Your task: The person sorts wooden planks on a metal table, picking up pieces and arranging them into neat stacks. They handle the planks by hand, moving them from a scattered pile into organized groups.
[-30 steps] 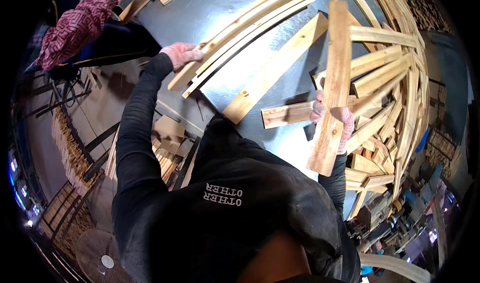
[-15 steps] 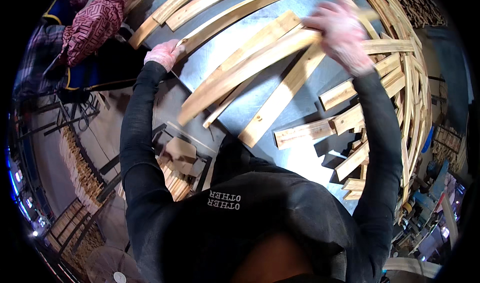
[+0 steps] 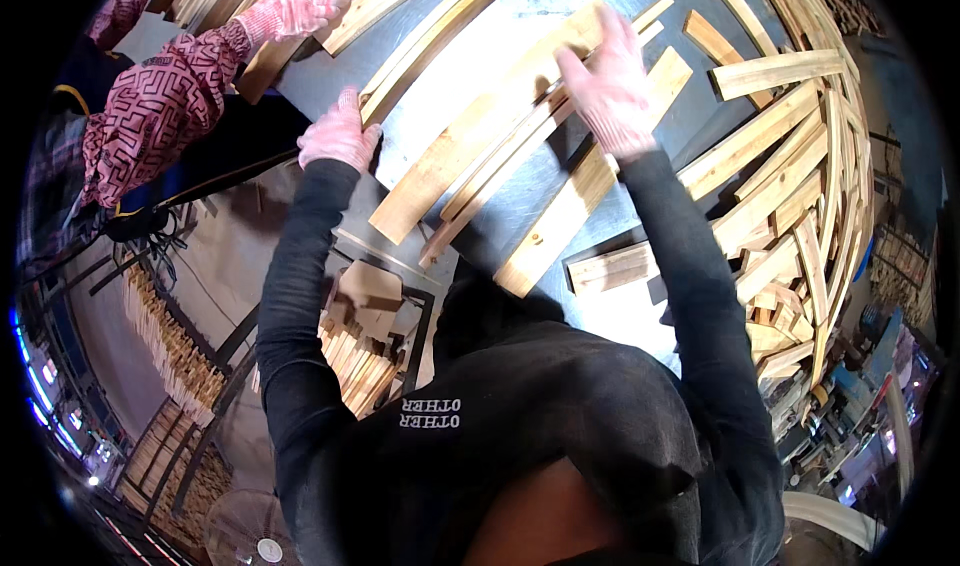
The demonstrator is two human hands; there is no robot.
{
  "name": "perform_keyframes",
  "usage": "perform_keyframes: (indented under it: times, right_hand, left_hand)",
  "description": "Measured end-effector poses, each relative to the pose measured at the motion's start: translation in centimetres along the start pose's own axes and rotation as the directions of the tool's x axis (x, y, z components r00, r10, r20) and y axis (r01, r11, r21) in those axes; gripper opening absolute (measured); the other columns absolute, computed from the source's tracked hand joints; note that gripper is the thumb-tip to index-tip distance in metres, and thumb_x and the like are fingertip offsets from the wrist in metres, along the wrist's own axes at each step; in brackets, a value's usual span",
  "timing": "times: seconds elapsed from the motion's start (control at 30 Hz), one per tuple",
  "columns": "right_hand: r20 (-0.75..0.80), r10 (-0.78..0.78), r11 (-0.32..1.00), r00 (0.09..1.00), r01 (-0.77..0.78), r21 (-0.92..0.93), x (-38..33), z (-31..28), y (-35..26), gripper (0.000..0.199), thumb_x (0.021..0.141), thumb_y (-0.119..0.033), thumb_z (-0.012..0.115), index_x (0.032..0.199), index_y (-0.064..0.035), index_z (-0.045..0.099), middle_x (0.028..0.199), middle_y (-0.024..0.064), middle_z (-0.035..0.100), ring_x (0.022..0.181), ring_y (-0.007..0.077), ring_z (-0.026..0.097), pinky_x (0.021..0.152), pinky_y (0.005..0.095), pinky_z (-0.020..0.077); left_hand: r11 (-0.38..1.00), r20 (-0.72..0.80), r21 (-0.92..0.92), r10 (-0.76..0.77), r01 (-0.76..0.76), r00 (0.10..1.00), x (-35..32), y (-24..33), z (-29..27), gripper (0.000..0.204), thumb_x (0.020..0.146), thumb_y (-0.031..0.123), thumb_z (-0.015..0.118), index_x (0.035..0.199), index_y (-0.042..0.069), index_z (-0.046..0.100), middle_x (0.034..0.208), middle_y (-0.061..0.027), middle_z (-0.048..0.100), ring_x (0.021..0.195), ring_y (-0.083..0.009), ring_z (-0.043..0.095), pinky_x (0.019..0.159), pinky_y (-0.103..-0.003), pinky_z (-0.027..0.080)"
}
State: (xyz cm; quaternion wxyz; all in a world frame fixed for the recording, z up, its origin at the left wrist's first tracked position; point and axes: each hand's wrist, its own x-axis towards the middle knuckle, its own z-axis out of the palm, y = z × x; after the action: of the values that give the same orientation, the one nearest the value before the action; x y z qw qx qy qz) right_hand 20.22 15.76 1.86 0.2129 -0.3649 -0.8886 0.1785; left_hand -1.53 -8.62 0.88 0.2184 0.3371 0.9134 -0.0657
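My left hand [image 3: 342, 136], in a pale pink knit glove, is at the near end of a long wooden plank [image 3: 440, 46] lying on the metal table [image 3: 420, 131]. Its thumb and fingers close about that end. My right hand [image 3: 608, 86], in a similar glove, reaches over the middle planks with thumb and fingers apart. Under its fingers lies a broad, pale plank [image 3: 450, 156]. Narrower strips [image 3: 500, 171] lie beside that plank, and another knotted plank [image 3: 555, 231] slants below my right wrist.
A co-worker's gloved hand [image 3: 300, 8] and patterned sleeve [image 3: 165, 106] are at the upper left, by more planks. Many planks [image 3: 790, 156] are heaped along the table's right side. Stacked wood [image 3: 360, 366] sits in a frame below the table's near edge.
My right hand has moved left and lower from the far plank ends. The long plank near it is no longer raised across the middle. The co-worker's hand has come further into view.
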Motion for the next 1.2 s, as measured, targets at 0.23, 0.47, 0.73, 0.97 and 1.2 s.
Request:
perform_keyframes:
  times: [0.23, 0.47, 0.73, 0.97, 1.2]
  right_hand:
    - [0.613, 0.186, 0.757, 0.768, -0.509, 0.408, -13.8, 2.0, -1.5, 0.075, 0.098, -0.047, 0.049, 0.146, 0.0065, 0.027, 0.128, 0.0259, 0.058, 0.116, 0.035, 0.06, 0.1, 0.0385, 0.0452]
    - [0.752, -0.051, 0.92, 0.657, -0.263, 0.292, -14.7, 4.5, -3.1, 0.053, 0.093, -0.022, 0.046, 0.133, 0.0131, 0.039, 0.102, 0.0265, 0.066, 0.093, 0.0379, 0.065, 0.084, 0.0417, 0.0518]
    - [0.064, -0.148, 0.884, 0.987, 0.161, -0.439, 0.9, -12.3, 18.0, 0.085, 0.076, -0.04, 0.075, 0.145, -0.0079, 0.04, 0.144, 0.0185, 0.047, 0.136, 0.0333, 0.042, 0.113, 0.0498, 0.0316]
    - [0.22, 0.356, 0.839, 0.908, -0.207, -0.503, 1.7, -17.2, 28.0, 0.117, 0.062, -0.06, 0.081, 0.152, -0.0091, 0.026, 0.148, 0.0235, 0.041, 0.14, 0.038, 0.037, 0.113, 0.0451, 0.0342]
    - [0.583, 0.187, 0.952, 0.79, 0.002, -0.307, -10.9, -17.9, 25.6, 0.064, 0.072, -0.032, 0.074, 0.127, -0.0051, 0.053, 0.106, 0.0146, 0.064, 0.099, 0.0333, 0.062, 0.085, 0.0434, 0.0529]
  left_hand:
    - [0.897, -0.271, -0.341, 0.193, -0.282, 0.943, -3.6, 8.2, 5.4, 0.069, 0.091, 0.046, 0.06, 0.138, -0.002, 0.045, 0.131, -0.0279, 0.054, 0.122, -0.0435, 0.051, 0.105, -0.045, 0.041]
    - [0.885, 0.012, -0.411, 0.245, -0.218, 0.969, -5.0, 11.1, 4.8, 0.098, 0.079, 0.063, 0.065, 0.149, 0.005, 0.028, 0.129, -0.0288, 0.055, 0.121, -0.0445, 0.053, 0.098, -0.05, 0.045]
    - [0.991, -0.095, -0.062, 0.109, -0.115, 0.99, -9.2, 13.9, 5.2, 0.094, 0.077, 0.027, 0.077, 0.15, 0.011, 0.021, 0.116, -0.0239, 0.059, 0.109, -0.0412, 0.059, 0.091, -0.05, 0.049]
    - [0.987, -0.136, -0.043, 0.15, -0.157, 0.979, -9.3, 8.3, 7.2, 0.104, 0.074, 0.027, 0.08, 0.154, 0.011, 0.015, 0.121, -0.0248, 0.056, 0.109, -0.0414, 0.058, 0.094, -0.051, 0.047]
    - [0.63, -0.659, -0.116, 0.53, -0.768, 0.534, -4.1, 26.7, -1.2, 0.054, 0.085, 0.016, 0.068, 0.134, -0.001, 0.053, 0.123, -0.0231, 0.061, 0.112, -0.0379, 0.061, 0.096, -0.043, 0.049]
